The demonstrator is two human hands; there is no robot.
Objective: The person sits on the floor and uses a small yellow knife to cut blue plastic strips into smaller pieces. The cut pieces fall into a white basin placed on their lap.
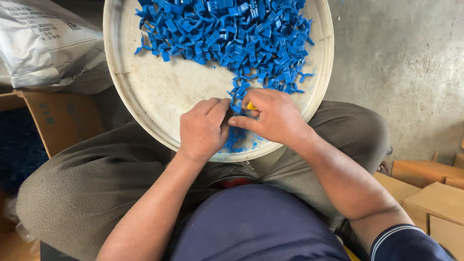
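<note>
One round white tray [159,92] rests on the person's lap, its far half heaped with small blue plastic clips [227,34], too many to count, pointing every way. Two hands meet at the near rim: the left hand [203,128] pinches one blue piece; the right hand [275,116] grips a yellow-tipped tool [250,106].

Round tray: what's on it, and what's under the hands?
The tray holds a heap of blue plastic parts, plus blue scraps near its front rim. Left hand and right hand pinch one part and a yellow tool; what's beneath them is hidden.
</note>
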